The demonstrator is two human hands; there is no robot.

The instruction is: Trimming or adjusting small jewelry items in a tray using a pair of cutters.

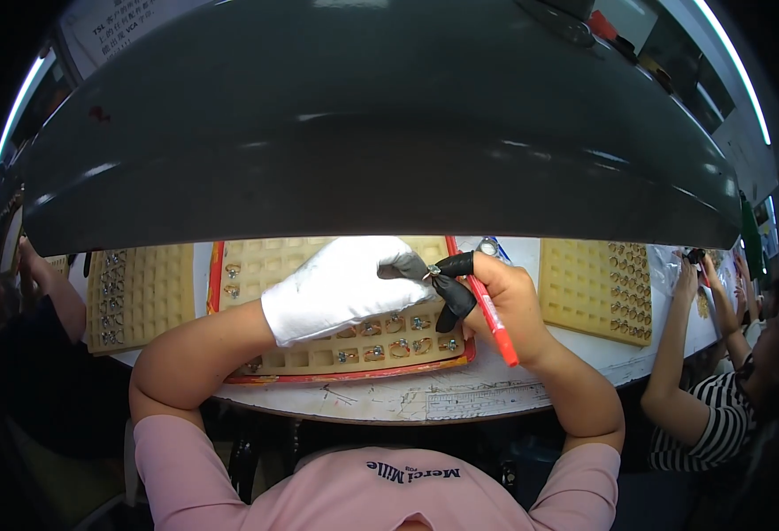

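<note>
My left hand (341,285), in a white glove with grey fingertips, is closed in a pinch on a small ring (433,272) with a pale stone. Black finger covers are on the fingertips of my right hand (506,296), which meet the same ring from the right. A red marker pen (494,323) is held in my right hand, slanting down to the right. Both hands are above a cream slotted tray (296,358) with a red border. Several gold-coloured rings (398,348) with stones stand in its near slots; my left hand and forearm hide part of it.
A large dark lamp hood (380,150) spans the space just beyond my hands. Ring trays stand at the left (141,296) and right (593,288) on the white table (487,389). A ruler (487,400) is at the near edge. People sit at both sides, the right one in striped sleeves (717,411).
</note>
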